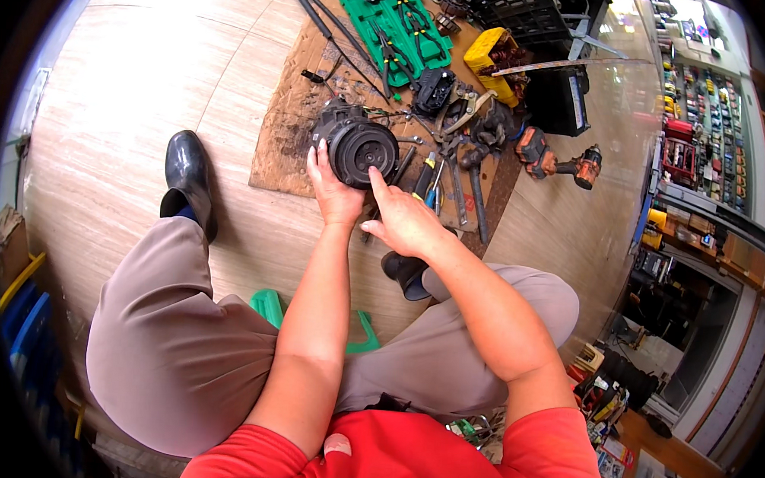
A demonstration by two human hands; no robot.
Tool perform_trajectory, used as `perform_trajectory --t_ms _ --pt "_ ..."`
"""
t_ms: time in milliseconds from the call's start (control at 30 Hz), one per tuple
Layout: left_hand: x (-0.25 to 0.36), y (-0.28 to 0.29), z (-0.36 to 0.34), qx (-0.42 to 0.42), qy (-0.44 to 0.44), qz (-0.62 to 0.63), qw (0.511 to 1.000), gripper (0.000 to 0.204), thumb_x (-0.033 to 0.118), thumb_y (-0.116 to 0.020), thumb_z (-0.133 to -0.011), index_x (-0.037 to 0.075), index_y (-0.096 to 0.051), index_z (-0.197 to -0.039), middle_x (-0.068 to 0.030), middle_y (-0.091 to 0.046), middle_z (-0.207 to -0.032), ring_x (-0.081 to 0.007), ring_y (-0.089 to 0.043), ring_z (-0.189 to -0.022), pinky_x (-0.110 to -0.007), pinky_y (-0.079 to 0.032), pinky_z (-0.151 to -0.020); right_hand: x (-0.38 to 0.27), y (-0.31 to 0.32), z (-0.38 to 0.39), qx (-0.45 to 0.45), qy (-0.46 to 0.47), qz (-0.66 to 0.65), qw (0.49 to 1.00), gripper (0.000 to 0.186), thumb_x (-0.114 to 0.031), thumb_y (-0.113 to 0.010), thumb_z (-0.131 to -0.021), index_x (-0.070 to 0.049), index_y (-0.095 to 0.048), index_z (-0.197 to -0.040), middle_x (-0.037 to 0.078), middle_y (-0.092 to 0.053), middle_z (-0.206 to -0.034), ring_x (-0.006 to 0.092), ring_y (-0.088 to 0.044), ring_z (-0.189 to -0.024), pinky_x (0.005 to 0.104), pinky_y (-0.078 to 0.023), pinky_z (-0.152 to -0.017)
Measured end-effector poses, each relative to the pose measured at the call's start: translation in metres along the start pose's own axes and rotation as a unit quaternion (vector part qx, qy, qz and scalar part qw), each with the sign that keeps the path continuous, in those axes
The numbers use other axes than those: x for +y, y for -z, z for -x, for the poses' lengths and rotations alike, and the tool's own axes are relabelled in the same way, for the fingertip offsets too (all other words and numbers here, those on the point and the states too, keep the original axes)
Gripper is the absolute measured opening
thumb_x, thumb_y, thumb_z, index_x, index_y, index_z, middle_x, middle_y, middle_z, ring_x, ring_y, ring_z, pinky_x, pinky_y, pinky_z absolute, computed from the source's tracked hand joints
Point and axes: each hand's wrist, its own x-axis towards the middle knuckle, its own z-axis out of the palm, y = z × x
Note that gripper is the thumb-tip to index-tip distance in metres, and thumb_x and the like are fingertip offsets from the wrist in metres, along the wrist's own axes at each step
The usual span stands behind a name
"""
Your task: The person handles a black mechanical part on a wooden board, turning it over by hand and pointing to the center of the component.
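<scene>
A dark compressor with a round black pulley (pixel 365 152) rests on the flattened cardboard in front of me, pulley face up toward me. My left hand (pixel 336 193) grips its near left side, fingers up along the rim. At the pulley's near edge, my right hand (pixel 405 221) has its index finger stretched onto the round face and its thumb held apart. Nothing shows in the right hand's grasp. A yellow-and-black handled tool (pixel 424 179) and a blue-handled screwdriver (pixel 432 195) lie just right of the pulley.
Beyond the compressor, an open green tool case (pixel 353 2) holds pliers. Hand tools and dark parts (pixel 491 123) crowd the cardboard (pixel 274 160). A yellow bin (pixel 487 58), black crate (pixel 519 25) and orange-black cordless impact driver (pixel 538 152) stand or lie to the right. Between my legs is a green stool (pixel 267 305).
</scene>
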Motion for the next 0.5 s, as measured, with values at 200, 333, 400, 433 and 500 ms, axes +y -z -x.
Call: perform_trajectory --t_ms 200,333,400,433,500 --pt "0.0021 0.0014 0.0001 -0.006 -0.007 -0.006 1.0 0.116 0.026 -0.093 -0.068 0.016 -0.023 -0.16 -0.0273 -0.03 -0.156 -0.0465 -0.036 -0.143 -0.051 -0.034 -0.118 0.0039 -0.0056 -0.0009 0.024 0.01 0.001 1.0 0.096 -0.029 -0.075 -0.09 0.002 -0.017 -0.16 0.03 -0.061 -0.128 0.0433 -0.063 -0.116 0.0492 -0.052 -0.1" --pt "0.0019 0.0015 0.0001 -0.004 -0.005 -0.004 1.0 0.117 0.026 -0.094 -0.066 0.018 -0.024 -0.159 -0.0277 -0.03 -0.156 -0.0473 -0.036 -0.143 -0.052 -0.035 -0.118 0.0035 -0.0054 -0.0011 0.022 0.009 0.001 1.0 0.096 -0.029 -0.075 -0.091 0.002 -0.016 -0.16 0.03 -0.06 -0.128 0.043 -0.063 -0.116 0.0491 -0.052 -0.101" --pt "0.0014 0.0011 -0.0004 -0.001 -0.001 0.001 1.0 0.121 0.026 -0.097 -0.062 0.022 -0.025 -0.158 -0.0286 -0.028 -0.157 -0.0489 -0.035 -0.143 -0.052 -0.036 -0.117 0.0033 -0.0053 -0.0015 0.02 0.008 0.002 1.0 0.096 -0.029 -0.075 -0.091 0.002 -0.017 -0.16 0.03 -0.06 -0.128 0.0429 -0.063 -0.116 0.049 -0.052 -0.101" --pt "0.0013 0.001 -0.0005 -0.001 -0.001 0.002 1.0 0.12 0.026 -0.097 -0.062 0.022 -0.025 -0.158 -0.0287 -0.028 -0.157 -0.0489 -0.035 -0.143 -0.052 -0.036 -0.117 0.0034 -0.0056 -0.0018 0.019 0.008 0.003 1.0 0.096 -0.029 -0.075 -0.091 0.002 -0.017 -0.16 0.03 -0.06 -0.128 0.0429 -0.063 -0.116 0.049 -0.052 -0.101" --pt "0.0012 0.0009 -0.0006 -0.001 0.0 0.005 1.0 0.119 0.027 -0.097 -0.063 0.022 -0.025 -0.158 -0.029 -0.028 -0.157 -0.049 -0.036 -0.143 -0.052 -0.037 -0.116 0.0037 -0.0064 -0.0021 0.022 0.01 0.007 1.0 0.096 -0.029 -0.075 -0.091 0.002 -0.017 -0.16 0.03 -0.06 -0.128 0.0428 -0.063 -0.117 0.049 -0.052 -0.101"
